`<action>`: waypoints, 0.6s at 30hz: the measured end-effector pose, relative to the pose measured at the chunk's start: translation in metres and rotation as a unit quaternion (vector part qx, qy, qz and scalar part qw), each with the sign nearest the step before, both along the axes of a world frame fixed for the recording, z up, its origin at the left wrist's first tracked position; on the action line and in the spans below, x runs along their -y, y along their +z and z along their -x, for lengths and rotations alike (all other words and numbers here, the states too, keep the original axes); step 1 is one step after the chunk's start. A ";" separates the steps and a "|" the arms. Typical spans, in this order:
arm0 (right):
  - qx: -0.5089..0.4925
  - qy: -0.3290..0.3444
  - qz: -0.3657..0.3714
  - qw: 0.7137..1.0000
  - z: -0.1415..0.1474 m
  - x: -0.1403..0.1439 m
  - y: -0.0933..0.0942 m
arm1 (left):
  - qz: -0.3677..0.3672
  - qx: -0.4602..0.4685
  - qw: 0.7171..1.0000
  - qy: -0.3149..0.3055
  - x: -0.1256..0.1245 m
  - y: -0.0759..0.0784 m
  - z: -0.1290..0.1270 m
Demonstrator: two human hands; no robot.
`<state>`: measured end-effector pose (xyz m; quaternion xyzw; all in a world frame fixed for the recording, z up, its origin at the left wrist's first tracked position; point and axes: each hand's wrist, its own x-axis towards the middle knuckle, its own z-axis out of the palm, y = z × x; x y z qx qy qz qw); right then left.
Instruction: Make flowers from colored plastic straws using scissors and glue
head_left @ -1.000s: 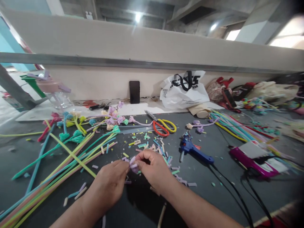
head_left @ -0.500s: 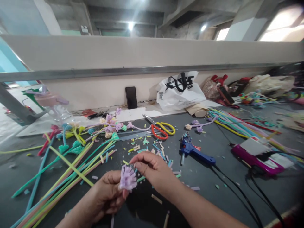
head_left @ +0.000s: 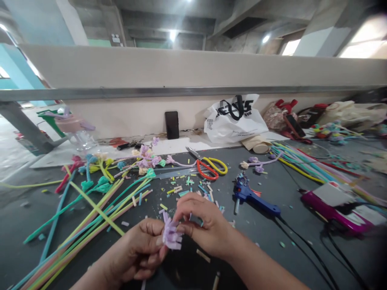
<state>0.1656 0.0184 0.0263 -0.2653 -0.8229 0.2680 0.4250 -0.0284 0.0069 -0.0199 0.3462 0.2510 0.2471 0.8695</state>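
Observation:
My left hand [head_left: 145, 245] is closed around the base of a lilac flower [head_left: 172, 237] made of fuzzy pipe-cleaner pieces, its petals fanned out to the right. My right hand [head_left: 204, 223] is at the flower's upper right edge, thumb and forefinger bent onto a petal. Cut pipe-cleaner bits [head_left: 189, 181] lie scattered beyond the hands. Left of them is a bundle of long pipe cleaners [head_left: 90, 225] in green, yellow, pink and blue. Finished flowers [head_left: 145, 157] in lilac and other colours lie behind the bundle.
Scissors [head_left: 208, 167] with red and yellow handles lie ahead. To the right are a blue glue gun [head_left: 256, 199] with a trailing cable and a purple device [head_left: 335, 211]. A phone [head_left: 172, 125] leans on the partition beside a white bag [head_left: 236, 121].
The right fingers have moved down from above the flower onto its right side. The flower has tilted slightly in my left hand, and the view has shifted a little left.

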 end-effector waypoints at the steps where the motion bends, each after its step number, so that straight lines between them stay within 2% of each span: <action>1: 0.007 0.005 -0.017 1.000 -0.001 -0.001 0.000 | 0.001 0.000 1.000 0.000 0.000 0.000 0.000; 4: 0.030 0.032 -0.070 0.997 -0.004 -0.002 -0.001 | 0.006 -0.006 1.000 -0.007 0.000 0.000 0.000; 8: 0.045 0.039 -0.103 0.993 -0.006 -0.004 0.000 | -0.004 -0.004 1.000 -0.013 -0.001 0.000 -0.001; 18: 0.070 0.049 -0.059 0.995 -0.007 -0.003 0.001 | 0.000 -0.008 1.000 -0.026 0.001 0.002 0.000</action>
